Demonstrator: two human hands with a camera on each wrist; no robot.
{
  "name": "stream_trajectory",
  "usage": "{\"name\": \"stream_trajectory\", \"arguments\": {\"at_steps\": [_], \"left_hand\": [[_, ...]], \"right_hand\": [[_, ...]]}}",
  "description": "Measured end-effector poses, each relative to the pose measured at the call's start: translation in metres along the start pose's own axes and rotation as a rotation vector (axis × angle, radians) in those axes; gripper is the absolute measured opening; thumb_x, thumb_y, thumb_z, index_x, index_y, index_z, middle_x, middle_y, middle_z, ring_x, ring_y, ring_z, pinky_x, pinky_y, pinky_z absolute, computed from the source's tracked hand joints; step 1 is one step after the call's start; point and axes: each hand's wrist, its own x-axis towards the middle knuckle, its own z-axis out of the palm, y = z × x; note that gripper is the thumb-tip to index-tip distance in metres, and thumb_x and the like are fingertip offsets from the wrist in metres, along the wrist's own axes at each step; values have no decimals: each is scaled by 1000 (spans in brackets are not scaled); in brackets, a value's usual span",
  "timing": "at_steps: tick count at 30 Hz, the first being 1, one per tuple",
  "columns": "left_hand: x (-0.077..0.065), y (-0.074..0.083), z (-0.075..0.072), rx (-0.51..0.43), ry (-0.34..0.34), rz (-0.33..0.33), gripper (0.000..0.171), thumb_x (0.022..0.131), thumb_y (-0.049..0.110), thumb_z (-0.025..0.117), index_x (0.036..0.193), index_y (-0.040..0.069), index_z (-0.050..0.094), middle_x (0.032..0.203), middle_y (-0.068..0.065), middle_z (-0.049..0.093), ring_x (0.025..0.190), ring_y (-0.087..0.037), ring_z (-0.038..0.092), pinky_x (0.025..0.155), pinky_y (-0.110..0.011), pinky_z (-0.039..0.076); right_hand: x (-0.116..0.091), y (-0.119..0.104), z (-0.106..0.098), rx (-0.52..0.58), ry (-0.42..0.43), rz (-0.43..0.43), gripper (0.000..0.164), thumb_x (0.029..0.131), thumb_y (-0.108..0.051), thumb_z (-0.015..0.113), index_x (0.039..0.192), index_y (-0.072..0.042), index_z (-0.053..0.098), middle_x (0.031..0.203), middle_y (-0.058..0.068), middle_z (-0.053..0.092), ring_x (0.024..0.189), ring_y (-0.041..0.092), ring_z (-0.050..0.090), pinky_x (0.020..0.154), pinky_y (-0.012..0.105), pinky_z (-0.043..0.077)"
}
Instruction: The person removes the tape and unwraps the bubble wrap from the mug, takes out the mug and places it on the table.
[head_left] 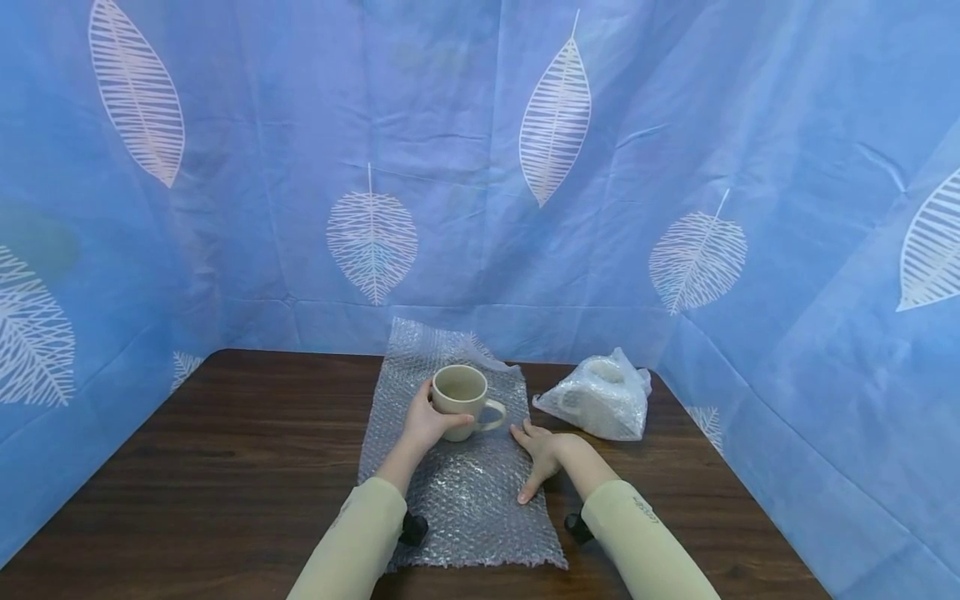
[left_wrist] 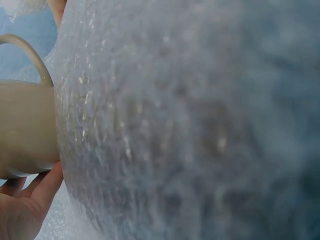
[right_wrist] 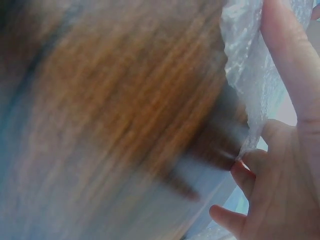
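Observation:
A cream mug (head_left: pixel 450 398) stands upright on a sheet of bubble wrap (head_left: pixel 472 517), its handle pointing right. My left hand (head_left: pixel 426 423) grips the mug from its left side, thumb across the front. The left wrist view shows the mug's side (left_wrist: pixel 27 127) and my left fingers (left_wrist: pixel 47 187) against it. On the right edge of the sheet rests my right hand (head_left: pixel 546 452), fingers and thumb spread. In the right wrist view, this hand (right_wrist: pixel 285 185) touches the wrap's edge (right_wrist: pixel 242 55), with the thumb over the sheet.
To the right of the sheet, a bundle in bubble wrap (head_left: pixel 600 404) lies on the dark wooden table (head_left: pixel 247 467); a pale mug shape shows through it. A blue curtain with white leaves (head_left: pixel 450 250) hangs behind the table and along its sides.

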Motion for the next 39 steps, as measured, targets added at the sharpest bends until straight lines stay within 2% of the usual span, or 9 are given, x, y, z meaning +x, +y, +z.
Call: {"name": "stream_trajectory", "arguments": {"at_steps": [5,10,20,29,39], "left_hand": [[1,1,-3,10,4,-8,100,65,15,90,146,3,34,136,-18,48,125,-38,46,99,-53,40],[1,5,-6,-1,-5,-11,97,66,16,90,146,8,35,137,-16,47,126,-37,45,98,-55,39],[1,14,-15,-3,1,21,95,66,13,90,145,6,37,133,-18,50,121,-38,48,95,-55,42],[2,21,-25,26,35,-17,99,66,14,90,147,7,35,137,-18,47,125,-38,45,96,-54,42],[0,23,-38,19,18,-7,99,66,14,90,147,8,35,137,-17,47,124,-37,45,95,-54,42]], "right_hand": [[-3,-3,-2,4,-5,0,120,64,-54,84,155,-14,18,158,15,11,143,32,13,109,53,23],[6,2,3,-9,-2,14,121,62,-57,83,155,-18,17,159,12,9,144,29,12,110,51,22],[15,8,4,-25,-3,4,123,60,-60,82,155,-18,16,159,12,8,144,30,10,110,52,20],[25,15,7,-28,-16,-25,121,64,-61,80,156,-17,13,159,13,5,144,32,7,111,56,16],[13,9,-1,-19,-38,-17,118,68,-59,79,156,-19,11,159,10,3,144,31,5,111,55,15]]}}
